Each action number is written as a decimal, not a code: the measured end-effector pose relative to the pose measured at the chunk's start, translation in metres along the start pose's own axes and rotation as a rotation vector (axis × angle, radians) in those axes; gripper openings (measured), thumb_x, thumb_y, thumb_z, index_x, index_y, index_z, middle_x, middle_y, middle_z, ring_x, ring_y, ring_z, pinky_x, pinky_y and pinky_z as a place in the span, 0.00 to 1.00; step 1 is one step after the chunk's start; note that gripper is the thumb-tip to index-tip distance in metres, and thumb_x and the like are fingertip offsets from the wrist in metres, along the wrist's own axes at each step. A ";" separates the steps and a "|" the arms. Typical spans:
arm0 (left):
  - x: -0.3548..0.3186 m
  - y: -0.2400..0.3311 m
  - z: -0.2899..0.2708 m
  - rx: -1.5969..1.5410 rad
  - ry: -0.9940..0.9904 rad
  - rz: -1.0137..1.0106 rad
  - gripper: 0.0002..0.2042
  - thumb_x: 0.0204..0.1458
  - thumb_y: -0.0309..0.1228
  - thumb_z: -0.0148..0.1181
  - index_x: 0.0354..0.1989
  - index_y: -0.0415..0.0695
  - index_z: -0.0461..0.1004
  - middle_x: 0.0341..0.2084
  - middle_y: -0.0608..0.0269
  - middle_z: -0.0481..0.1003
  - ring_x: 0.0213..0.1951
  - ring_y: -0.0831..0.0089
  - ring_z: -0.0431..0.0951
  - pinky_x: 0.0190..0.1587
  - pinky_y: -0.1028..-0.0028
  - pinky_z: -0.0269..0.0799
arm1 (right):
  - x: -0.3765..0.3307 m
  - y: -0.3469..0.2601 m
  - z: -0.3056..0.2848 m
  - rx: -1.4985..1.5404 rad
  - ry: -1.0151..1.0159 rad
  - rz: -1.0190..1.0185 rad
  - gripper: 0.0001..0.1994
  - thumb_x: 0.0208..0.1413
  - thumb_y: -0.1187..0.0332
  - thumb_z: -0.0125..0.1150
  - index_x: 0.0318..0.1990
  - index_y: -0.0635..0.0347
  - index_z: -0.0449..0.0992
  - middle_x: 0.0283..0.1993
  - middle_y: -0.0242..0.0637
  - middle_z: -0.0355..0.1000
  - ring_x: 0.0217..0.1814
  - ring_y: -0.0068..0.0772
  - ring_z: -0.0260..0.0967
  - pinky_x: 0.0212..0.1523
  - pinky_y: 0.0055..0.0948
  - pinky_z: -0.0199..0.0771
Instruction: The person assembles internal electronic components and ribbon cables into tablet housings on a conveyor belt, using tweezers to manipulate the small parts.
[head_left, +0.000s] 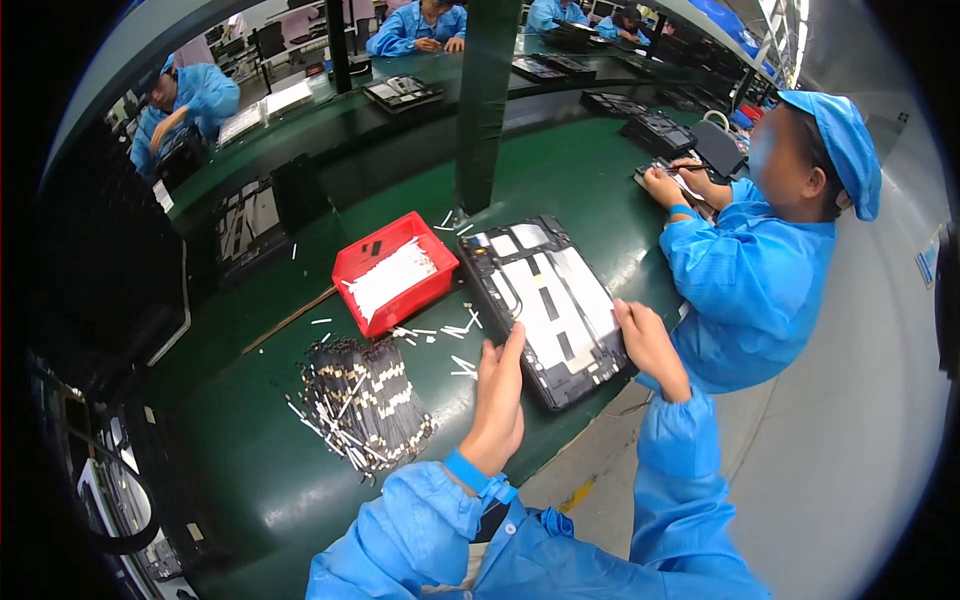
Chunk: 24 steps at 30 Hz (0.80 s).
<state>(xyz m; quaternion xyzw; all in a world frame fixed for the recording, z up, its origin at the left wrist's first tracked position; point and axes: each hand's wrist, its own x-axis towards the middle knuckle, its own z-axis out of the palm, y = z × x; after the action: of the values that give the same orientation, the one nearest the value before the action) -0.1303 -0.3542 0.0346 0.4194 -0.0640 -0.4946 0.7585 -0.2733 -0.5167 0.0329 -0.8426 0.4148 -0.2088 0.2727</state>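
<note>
My left hand (497, 400) grips the near left edge of an opened tablet (545, 290), its thumb along the side. My right hand (652, 348) holds the same tablet by its right edge, thumb on top. It has a black frame, with pale battery panels and dark strips showing inside. It lies tilted over the green bench near its front edge; whether it rests on the bench or on another unit I cannot tell. My fingers beneath it are hidden. Left of the tablet is a red bin (413, 300) holding many small white strips (395, 275).
A pile of thin black cables (365, 405) with pale ends lies on the green bench (240, 430), left of my left hand. Loose white strips (465, 368) lie around it. A dark post (487, 110) rises behind the tablet. At right, a co-worker (760, 250) handles a device.
</note>
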 end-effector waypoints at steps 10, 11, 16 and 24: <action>-0.044 -0.027 0.022 0.233 -0.013 0.264 0.34 0.49 0.29 0.60 0.58 0.36 0.42 0.47 0.50 0.64 0.47 0.70 0.68 0.49 0.73 0.66 | -0.092 0.019 -0.014 0.397 -0.055 0.254 0.20 0.64 0.58 0.43 0.35 0.70 0.71 0.32 0.34 0.71 0.34 0.20 0.63 0.36 0.23 0.64; -0.052 -0.017 0.020 0.215 -0.056 0.255 0.35 0.49 0.28 0.60 0.59 0.36 0.43 0.48 0.51 0.64 0.47 0.71 0.68 0.49 0.73 0.65 | -0.098 0.015 -0.013 0.449 0.023 0.255 0.20 0.64 0.58 0.42 0.38 0.70 0.72 0.34 0.33 0.71 0.35 0.19 0.63 0.37 0.22 0.64; -0.123 0.044 -0.014 0.189 -0.098 0.251 0.39 0.47 0.26 0.61 0.63 0.39 0.39 0.51 0.51 0.63 0.51 0.69 0.66 0.52 0.72 0.63 | -0.123 -0.061 -0.024 0.801 0.205 0.181 0.22 0.65 0.56 0.39 0.44 0.71 0.71 0.34 0.36 0.72 0.32 0.19 0.64 0.34 0.19 0.63; -0.280 0.023 -0.242 0.474 0.694 0.700 0.17 0.54 0.41 0.46 0.48 0.43 0.64 0.43 0.58 0.71 0.42 0.66 0.74 0.45 0.65 0.74 | -0.111 -0.165 0.046 0.465 -0.396 -0.126 0.13 0.51 0.75 0.60 0.45 0.60 0.71 0.20 0.35 0.64 0.20 0.20 0.59 0.23 0.23 0.64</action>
<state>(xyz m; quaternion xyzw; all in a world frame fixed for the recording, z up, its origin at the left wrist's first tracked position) -0.1315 0.0133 -0.0152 0.6711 -0.0551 -0.0173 0.7391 -0.2134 -0.3292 0.0885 -0.8060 0.2415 -0.1463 0.5202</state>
